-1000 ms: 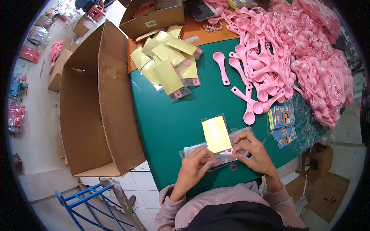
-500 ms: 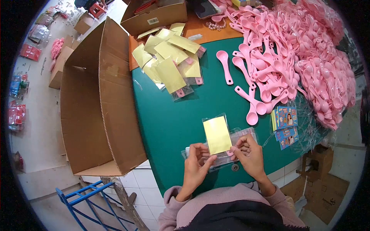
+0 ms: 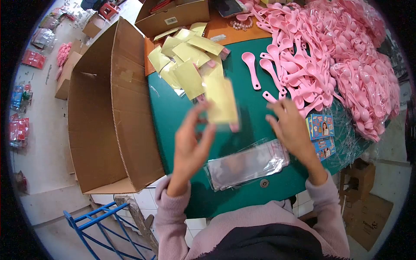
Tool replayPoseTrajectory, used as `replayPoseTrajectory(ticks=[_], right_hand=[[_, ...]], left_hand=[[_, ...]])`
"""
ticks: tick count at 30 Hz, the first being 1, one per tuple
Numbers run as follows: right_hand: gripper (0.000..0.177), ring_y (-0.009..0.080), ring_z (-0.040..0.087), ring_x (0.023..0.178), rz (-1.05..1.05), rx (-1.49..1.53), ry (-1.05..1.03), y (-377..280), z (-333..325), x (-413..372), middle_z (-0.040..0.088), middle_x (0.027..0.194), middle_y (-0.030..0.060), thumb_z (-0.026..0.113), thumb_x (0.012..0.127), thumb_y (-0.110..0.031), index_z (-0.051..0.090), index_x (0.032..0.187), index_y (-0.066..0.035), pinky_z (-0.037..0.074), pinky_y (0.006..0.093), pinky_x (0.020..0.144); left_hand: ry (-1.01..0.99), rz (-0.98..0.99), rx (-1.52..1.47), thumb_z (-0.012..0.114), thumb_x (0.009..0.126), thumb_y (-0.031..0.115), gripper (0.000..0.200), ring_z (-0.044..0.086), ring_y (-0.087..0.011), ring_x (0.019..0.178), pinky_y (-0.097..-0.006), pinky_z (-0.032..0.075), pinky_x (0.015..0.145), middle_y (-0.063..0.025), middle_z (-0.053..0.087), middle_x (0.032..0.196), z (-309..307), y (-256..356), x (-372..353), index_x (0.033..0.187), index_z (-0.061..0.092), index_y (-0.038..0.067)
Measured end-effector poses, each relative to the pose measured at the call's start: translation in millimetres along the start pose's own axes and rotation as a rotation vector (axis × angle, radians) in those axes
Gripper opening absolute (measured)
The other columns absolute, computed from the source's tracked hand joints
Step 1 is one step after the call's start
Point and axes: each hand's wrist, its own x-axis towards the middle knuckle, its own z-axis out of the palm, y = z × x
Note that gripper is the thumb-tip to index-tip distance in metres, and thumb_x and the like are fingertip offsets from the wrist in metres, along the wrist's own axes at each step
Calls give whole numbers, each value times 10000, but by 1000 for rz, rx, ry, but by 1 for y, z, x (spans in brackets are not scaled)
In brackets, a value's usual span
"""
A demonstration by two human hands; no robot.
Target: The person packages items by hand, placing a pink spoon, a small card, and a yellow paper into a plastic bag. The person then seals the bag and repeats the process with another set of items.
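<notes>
My left hand (image 3: 190, 141) is raised over the left part of the green table, its fingers blurred by motion. At its fingertips is a clear packet with a yellow card (image 3: 222, 102), a bit of pink showing at its lower edge. Just beyond lies a pile of similar yellow-card packets (image 3: 188, 54). My right hand (image 3: 291, 125) reaches over the near edge of the pink measuring spoons (image 3: 299, 65), fingers apart and nothing visibly held. Between my hands and nearer to me lies a stack of clear plastic bags (image 3: 247, 164).
Small blue printed cards (image 3: 323, 128) lie beside my right wrist. A large open cardboard box (image 3: 134, 112) stands against the table's left side. At the back are a smaller box (image 3: 173, 17) and a beaded string (image 3: 242, 25). A blue metal frame (image 3: 102, 216) stands lower left.
The yellow-card packet has moved away from me and leftward with my left hand, off the bag stack. My right hand has let go of it and moved forward to the spoons.
</notes>
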Motion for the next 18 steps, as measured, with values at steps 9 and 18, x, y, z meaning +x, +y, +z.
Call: replayPoseTrajectory(ticks=[9, 18], right_hand=[[338, 322, 514, 867, 28, -146, -7, 34, 21, 22, 505, 903, 169, 569, 719, 4, 506, 1051, -10, 434, 397, 729], [314, 341, 497, 865, -67, -101, -59, 37, 23, 28, 534, 851, 150, 522, 723, 4, 519, 1036, -31, 429, 403, 725]], left_hand=[[-188, 268, 581, 689, 687, 73, 371, 551, -263, 758, -338, 460, 650, -130, 507, 850, 73, -20, -28, 1006, 507, 25], [-222, 144, 195, 662, 729, 50, 189, 621, -239, 749, -305, 489, 644, -105, 604, 816, 64, -15, -23, 880, 552, 24]])
